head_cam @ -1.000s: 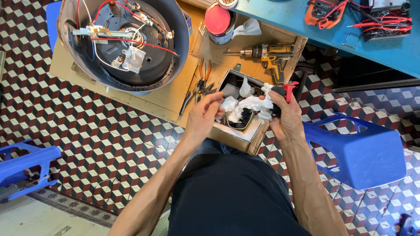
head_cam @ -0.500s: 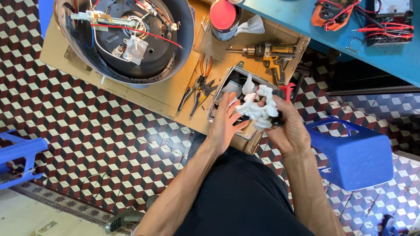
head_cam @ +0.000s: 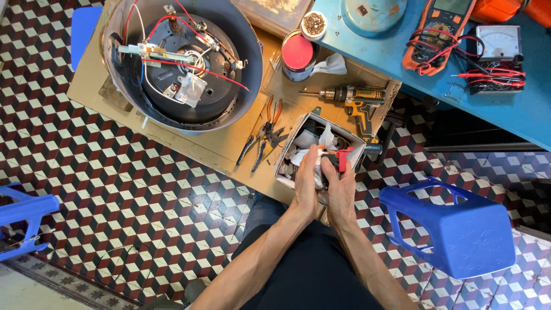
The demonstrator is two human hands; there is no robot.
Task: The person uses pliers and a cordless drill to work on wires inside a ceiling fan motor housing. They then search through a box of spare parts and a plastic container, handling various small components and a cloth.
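My left hand [head_cam: 306,182] and my right hand [head_cam: 342,185] are pressed together over a small metal box [head_cam: 287,154] of parts on a low cardboard-covered table. Between them they hold a crumpled white bundle of plastic-wrapped parts [head_cam: 319,171]. A red-and-black piece [head_cam: 342,159] sticks out by my right fingers. White wrappings [head_cam: 326,138] lie in the box just beyond the hands.
An opened round appliance base [head_cam: 183,63] with red and white wires sits at upper left. Pliers [head_cam: 265,133] lie beside the box, a cordless drill [head_cam: 356,97] behind it. A red-lidded tin [head_cam: 297,53], meters [head_cam: 447,28] on a blue bench, a tipped blue stool [head_cam: 453,229] at right.
Both hands have drawn together and lifted the white bundle from the box toward me; earlier they were apart at the box's edges. The camera view has shifted and moved closer.
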